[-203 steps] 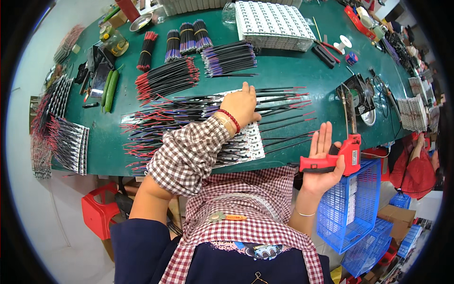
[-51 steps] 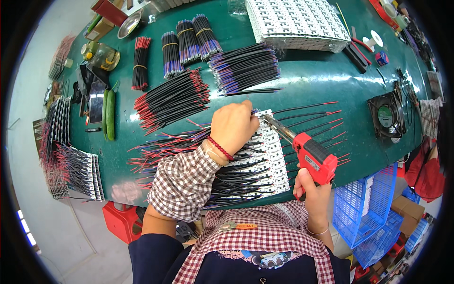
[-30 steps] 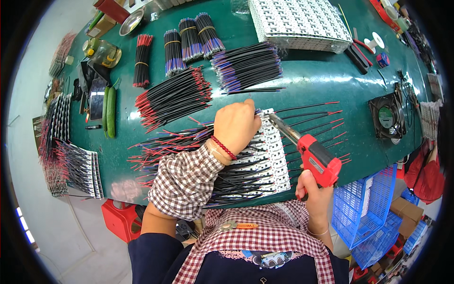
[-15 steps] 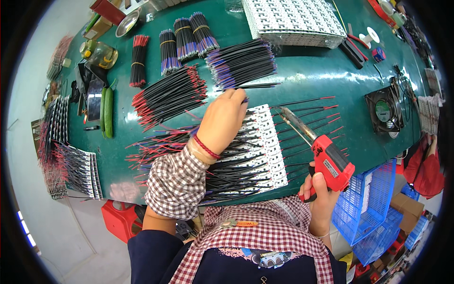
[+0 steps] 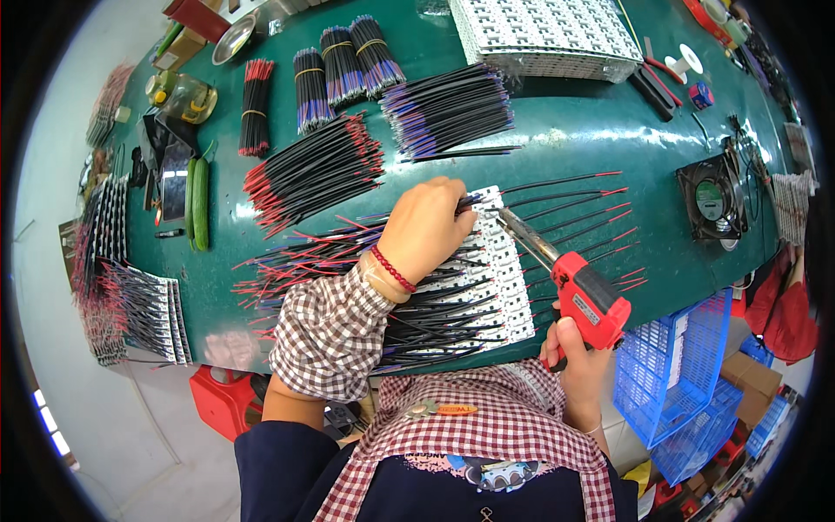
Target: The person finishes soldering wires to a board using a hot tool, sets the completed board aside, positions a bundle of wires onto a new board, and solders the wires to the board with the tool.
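Note:
My left hand is closed in a pinch over the upper part of a white circuit board panel. A dark wire with a blue end shows at its fingertips; the rest of it is hidden by the hand. In my right hand is a red and black soldering gun, gripped by its handle. The gun's metal tip points up and left, at the panel's upper right part, close to the left fingertips. Black wires lie in rows across the panel, and several red-tipped wires stick out past its right edge.
Behind the panel lie loose piles of red-ended wires and blue-ended wires, with banded bundles beyond. A stack of white panels stands at the back. A black fan is at right, cucumbers at left.
My left hand has moved from beside the blue-ended pile down and right onto the panel. The soldering gun has shifted left, bringing its tip over the panel's upper right part.

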Motion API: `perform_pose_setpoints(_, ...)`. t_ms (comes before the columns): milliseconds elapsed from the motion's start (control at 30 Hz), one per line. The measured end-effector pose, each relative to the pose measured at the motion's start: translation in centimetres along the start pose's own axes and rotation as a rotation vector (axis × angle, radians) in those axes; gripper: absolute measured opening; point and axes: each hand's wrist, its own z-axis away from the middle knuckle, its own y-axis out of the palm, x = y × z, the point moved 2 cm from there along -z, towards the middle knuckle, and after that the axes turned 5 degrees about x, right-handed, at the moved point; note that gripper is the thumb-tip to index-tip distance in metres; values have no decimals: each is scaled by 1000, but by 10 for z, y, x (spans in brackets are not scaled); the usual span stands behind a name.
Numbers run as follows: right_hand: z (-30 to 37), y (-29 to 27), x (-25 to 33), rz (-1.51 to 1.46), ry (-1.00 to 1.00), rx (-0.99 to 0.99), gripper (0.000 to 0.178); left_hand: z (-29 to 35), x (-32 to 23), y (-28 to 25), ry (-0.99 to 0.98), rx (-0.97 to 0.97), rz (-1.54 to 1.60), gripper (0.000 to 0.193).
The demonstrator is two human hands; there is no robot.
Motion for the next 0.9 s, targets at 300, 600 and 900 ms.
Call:
perform_pose_setpoints(300,-2,0,0,-12,-9,-7,25,-1,3,2,34,-2,53,19)
perform_pose_setpoints(600,-4,1,-4,1,-17,38,24,-3,-2,4,-41,3,-113,17)
perform_pose_setpoints(900,-4,-1,-12,45,-2,14,13,-3,-8,8,-50,-42,-124,15)
